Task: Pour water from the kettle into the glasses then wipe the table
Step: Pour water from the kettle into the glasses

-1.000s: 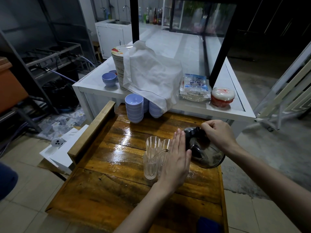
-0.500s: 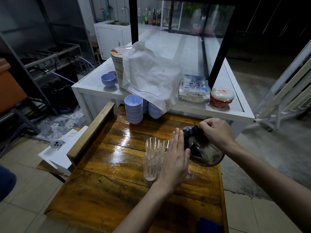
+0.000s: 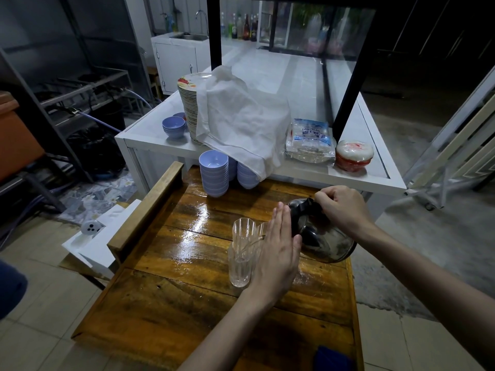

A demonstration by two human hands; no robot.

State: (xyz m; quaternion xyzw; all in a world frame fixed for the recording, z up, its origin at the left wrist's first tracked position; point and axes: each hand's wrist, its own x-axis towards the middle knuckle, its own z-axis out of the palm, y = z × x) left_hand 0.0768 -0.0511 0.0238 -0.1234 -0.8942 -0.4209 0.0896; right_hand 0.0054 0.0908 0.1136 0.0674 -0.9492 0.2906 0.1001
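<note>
Steel round-bodied kettle tilted toward glasses, black handle gripped in closed right hand. Left hand flat, fingers straight, open, palm beside kettle body, gripping nothing. Clear ribbed glasses clustered just left of left hand, upright on wet glossy wooden surface. Beyond: stacked lilac plastic bowls at far edge; white cloth draped over plate stack on white counter.
</note>
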